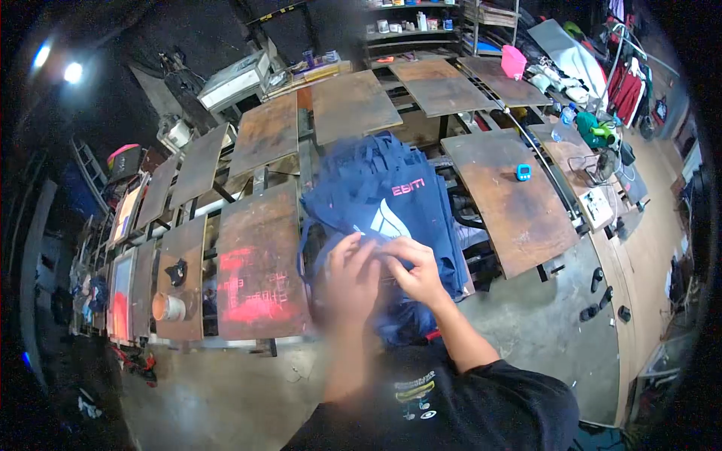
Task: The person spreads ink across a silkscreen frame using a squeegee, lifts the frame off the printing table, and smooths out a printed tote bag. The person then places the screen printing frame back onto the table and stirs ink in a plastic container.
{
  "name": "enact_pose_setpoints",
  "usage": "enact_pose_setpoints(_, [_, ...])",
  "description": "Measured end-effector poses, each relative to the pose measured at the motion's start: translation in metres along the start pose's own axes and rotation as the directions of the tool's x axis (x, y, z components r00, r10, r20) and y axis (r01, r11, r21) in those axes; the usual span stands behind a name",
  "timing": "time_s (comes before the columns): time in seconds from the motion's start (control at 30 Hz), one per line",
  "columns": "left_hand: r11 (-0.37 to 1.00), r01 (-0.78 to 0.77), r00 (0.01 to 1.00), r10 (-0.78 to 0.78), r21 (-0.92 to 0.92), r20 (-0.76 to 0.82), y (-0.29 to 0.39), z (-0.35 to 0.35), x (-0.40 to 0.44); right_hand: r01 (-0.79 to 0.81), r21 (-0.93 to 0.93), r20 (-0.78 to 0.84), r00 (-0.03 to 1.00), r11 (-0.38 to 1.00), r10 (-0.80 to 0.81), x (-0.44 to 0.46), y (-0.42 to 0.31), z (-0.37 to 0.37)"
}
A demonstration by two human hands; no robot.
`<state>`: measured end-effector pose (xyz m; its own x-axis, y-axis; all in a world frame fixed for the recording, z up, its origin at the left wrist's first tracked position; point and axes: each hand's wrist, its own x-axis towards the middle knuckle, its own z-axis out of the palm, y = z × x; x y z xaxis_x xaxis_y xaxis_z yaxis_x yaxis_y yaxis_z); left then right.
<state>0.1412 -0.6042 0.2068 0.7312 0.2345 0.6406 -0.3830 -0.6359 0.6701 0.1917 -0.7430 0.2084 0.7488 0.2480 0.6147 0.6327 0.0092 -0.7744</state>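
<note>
A thick stack of navy cloth bags [432, 218] with straps lies in front of me, on one of the boards. The top bag carries a white leaf-like print and red lettering. My left hand [350, 267], partly blurred, has its fingers curled at the near part of the top bag. Close beside it, my right hand [415, 267] is closed with thumb and fingers pinched on the same cloth. The hands nearly touch, and they hide the fabric between their fingertips.
Wooden print boards [353, 105] on metal frames surround me in two rows. One board [263, 259] has red paint marks. A bucket [168, 307], a blue timer [523, 172] and a water bottle [562, 122] rest on others. Sandals [596, 280] lie on the floor at right.
</note>
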Motion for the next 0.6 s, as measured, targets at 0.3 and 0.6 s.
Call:
enact_pose_setpoints(0.3, [0.987, -0.055, 0.998, 0.058, 0.149, -0.014, 0.04, 0.064, 0.014, -0.007, 0.02, 0.073, 0.997, 1.0, 0.005, 0.013, 0.017, -0.078])
enact_pose_setpoints(0.6, [0.979, -0.152, 0.987, 0.142, 0.133, 0.079, 0.076, 0.163, 0.018, -0.321, 0.461, -0.256, 0.845, 0.827, 0.47, 0.029, 0.069, -0.166])
